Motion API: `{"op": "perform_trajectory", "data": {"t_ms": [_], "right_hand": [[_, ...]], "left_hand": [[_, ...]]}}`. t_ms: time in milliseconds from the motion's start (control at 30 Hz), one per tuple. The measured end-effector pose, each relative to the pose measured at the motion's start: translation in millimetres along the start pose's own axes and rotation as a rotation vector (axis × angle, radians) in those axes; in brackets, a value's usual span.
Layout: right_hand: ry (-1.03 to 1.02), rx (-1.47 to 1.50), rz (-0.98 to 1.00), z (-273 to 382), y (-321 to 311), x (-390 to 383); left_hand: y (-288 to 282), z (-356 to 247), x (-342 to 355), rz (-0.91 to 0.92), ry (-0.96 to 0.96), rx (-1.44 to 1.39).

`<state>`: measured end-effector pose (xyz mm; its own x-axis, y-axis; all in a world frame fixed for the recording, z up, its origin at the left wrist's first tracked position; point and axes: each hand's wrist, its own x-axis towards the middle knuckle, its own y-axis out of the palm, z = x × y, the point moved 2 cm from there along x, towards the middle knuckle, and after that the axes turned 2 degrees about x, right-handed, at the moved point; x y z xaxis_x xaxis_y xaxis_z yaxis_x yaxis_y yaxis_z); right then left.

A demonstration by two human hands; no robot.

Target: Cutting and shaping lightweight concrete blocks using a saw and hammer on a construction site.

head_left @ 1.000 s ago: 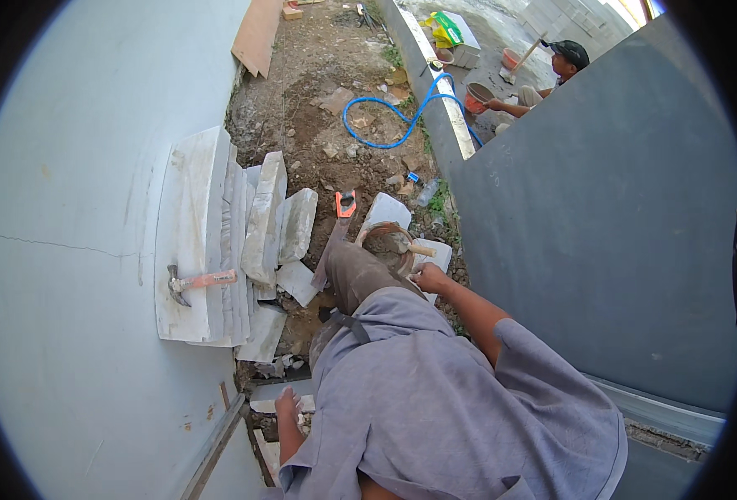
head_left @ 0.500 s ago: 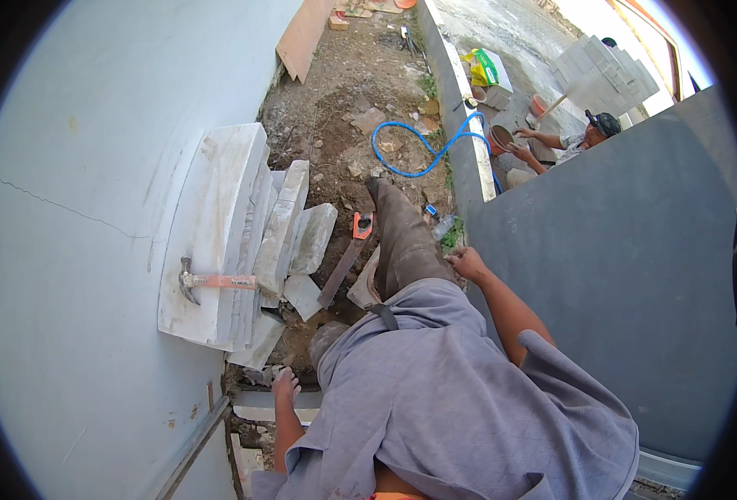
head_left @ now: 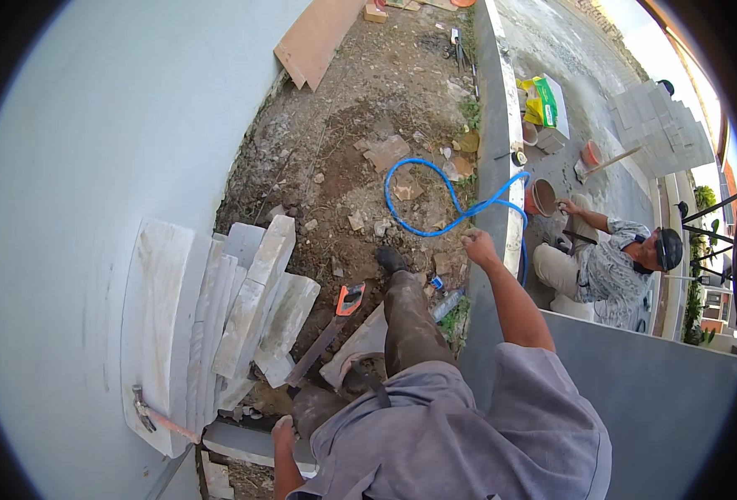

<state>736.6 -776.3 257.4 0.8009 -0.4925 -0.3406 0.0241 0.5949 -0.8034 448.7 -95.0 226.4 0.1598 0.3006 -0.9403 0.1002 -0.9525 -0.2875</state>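
Blue hose [head_left: 471, 212] loops on the dirt [head_left: 302, 192] and over the low wall's [head_left: 493, 117] edge, right hand [head_left: 479, 248] near it, left hand [head_left: 283, 432] by a pale slab [head_left: 247, 439]. Can't tell if either grip's closed. Looks like a walking step; calls for careful footing.

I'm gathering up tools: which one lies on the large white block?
The claw hammer, left of the person's left hand; the orange-handled saw is off that block, farther right.
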Motion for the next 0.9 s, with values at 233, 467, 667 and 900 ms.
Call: {"op": "perform_trajectory", "data": {"t_ms": [233, 467, 667, 900], "right_hand": [[0.128, -0.039, -0.073, -122.7, -56.4, 250.8], [-0.034, -0.259, -0.307, -241.0, -112.6, 422.8], [0.238, -0.576, -0.217, -344.7, -139.6, 510.4], [0.113, -0.601, -0.259, -300.1, -97.5, 478.7]], "left_hand": [[168.9, -150.2, -29.1, -0.006, 0.209, 0.291], [280.1, -227.8, -27.9, -0.006, 0.258, 0.645], [351.6, -287.2, -49.5, 0.066, 0.019, 0.515], [306.8, -239.5, -45.0, -0.039, 0.119, 0.608]]}}
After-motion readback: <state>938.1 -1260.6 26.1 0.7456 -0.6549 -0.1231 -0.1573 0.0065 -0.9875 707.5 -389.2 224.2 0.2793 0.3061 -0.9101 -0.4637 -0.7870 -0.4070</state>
